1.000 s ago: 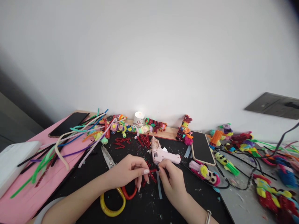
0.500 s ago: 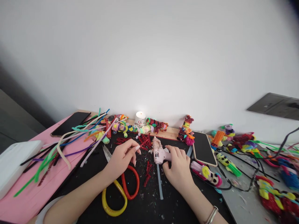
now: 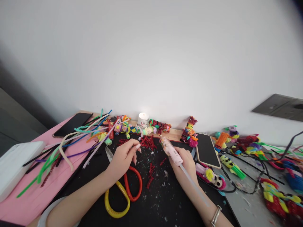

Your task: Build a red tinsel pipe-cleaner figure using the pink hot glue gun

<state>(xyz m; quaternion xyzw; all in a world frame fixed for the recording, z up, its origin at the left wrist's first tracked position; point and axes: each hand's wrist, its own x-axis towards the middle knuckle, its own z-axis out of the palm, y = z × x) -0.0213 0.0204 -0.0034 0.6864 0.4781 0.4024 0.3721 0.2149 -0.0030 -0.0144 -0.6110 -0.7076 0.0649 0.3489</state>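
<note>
My right hand is wrapped round the handle of a pale pink hot glue gun, raised above the black mat. A clear glue stick sticks out of its back end, lying over my wrist. The gun's nozzle end is crusted with old glue and points up and left. My left hand hovers over the scissors' blades with its thumb and fingers pinched together; what they hold, if anything, is hidden. Short red tinsel pieces lie just beyond it, more between my hands. Scissors with yellow and red handles rest below my left hand.
Loose pipe cleaners spread over a pink surface at left, beside a white box and a phone. A paper cup and pipe-cleaner figures line the wall. Another phone, cables and more figures lie right.
My right hand has lifted the glue gun off the mat and turned it, so the glue stick swings toward my wrist. My left hand has barely moved.
</note>
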